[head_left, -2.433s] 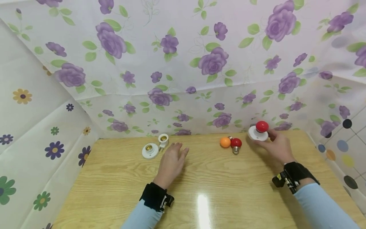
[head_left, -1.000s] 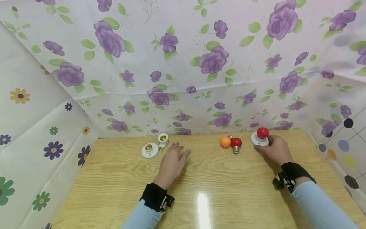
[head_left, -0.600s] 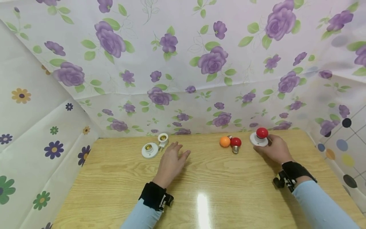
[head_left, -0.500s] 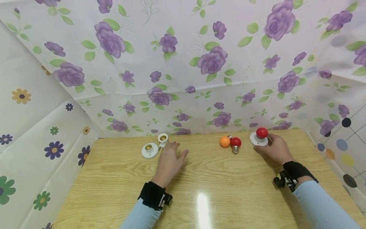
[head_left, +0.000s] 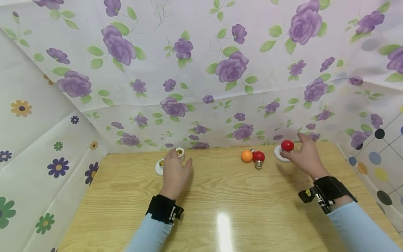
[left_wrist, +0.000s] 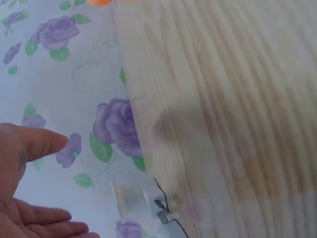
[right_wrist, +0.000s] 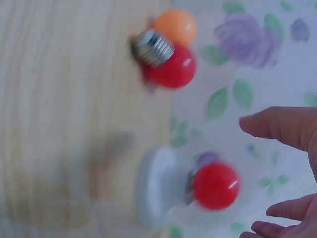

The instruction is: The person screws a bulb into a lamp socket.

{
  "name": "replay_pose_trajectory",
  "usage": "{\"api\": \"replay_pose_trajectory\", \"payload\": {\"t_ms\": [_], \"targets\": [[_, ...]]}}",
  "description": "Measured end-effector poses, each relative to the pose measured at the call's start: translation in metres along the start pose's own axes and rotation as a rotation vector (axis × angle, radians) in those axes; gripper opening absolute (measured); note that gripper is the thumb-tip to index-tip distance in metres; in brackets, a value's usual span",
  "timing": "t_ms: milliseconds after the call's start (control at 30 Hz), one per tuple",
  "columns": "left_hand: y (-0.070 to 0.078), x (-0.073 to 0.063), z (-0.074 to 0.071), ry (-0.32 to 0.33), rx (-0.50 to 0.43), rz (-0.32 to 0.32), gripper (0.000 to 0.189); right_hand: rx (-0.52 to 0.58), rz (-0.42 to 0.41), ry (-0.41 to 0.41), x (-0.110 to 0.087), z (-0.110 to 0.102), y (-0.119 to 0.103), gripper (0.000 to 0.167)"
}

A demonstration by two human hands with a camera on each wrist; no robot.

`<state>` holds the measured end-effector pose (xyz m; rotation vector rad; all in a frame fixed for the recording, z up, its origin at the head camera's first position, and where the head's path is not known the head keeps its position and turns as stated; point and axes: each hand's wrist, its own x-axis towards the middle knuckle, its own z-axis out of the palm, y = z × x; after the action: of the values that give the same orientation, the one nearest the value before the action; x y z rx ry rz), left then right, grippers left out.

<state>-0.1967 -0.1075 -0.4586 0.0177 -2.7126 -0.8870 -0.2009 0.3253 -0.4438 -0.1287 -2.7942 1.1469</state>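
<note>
A wooden table (head_left: 220,196) stands against a white cloth (head_left: 195,84) printed with purple flowers. At its far edge, toward the person's left, lie a round white holder (head_left: 159,170) and, just to the right of it, a plug socket (head_left: 181,153). The left hand (head_left: 174,175) is over them and partly covers both. Its thumb and fingers are spread, and they pinch nothing; whether a fingertip touches the holder, I cannot tell. The important relation is here: the plug socket lies directly ahead of this hand, by the gap between thumb and fingers, and in the left wrist view its prongs point toward the table side. The other hand is well apart.

The right hand (head_left: 306,157) is also opened wide, beside a red bulb (head_left: 287,145) which stands upright in a white base (head_left: 277,154); the right wrist view shows the fingers free of the bulb. Between the hands, an orange bulb (head_left: 247,156) and a second red bulb (head_left: 259,156) lie together, the red one with its metal thread toward the person.
</note>
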Motion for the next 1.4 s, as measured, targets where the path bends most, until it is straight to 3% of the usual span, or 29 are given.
{"api": "replay_pose_trajectory", "payload": {"t_ms": [233, 467, 767, 1400], "targets": [[-0.01, 0.014, 0.004, -0.02, -0.028, -0.093, 0.079, 0.023, -0.077, 0.046, -0.01, 0.008, -0.035, 0.091], [-0.014, 0.023, 0.008, -0.093, -0.038, -0.132, 0.08, 0.031, -0.167, 0.017, -0.015, 0.03, -0.045, 0.076], [-0.016, 0.025, 0.013, -0.141, -0.056, -0.163, 0.074, 0.024, -0.156, -0.077, -0.021, 0.048, -0.045, 0.073], [-0.019, 0.028, 0.031, -0.086, -0.058, -0.171, 0.054, 0.0, -0.129, -0.141, -0.023, 0.059, -0.044, 0.069]]}}
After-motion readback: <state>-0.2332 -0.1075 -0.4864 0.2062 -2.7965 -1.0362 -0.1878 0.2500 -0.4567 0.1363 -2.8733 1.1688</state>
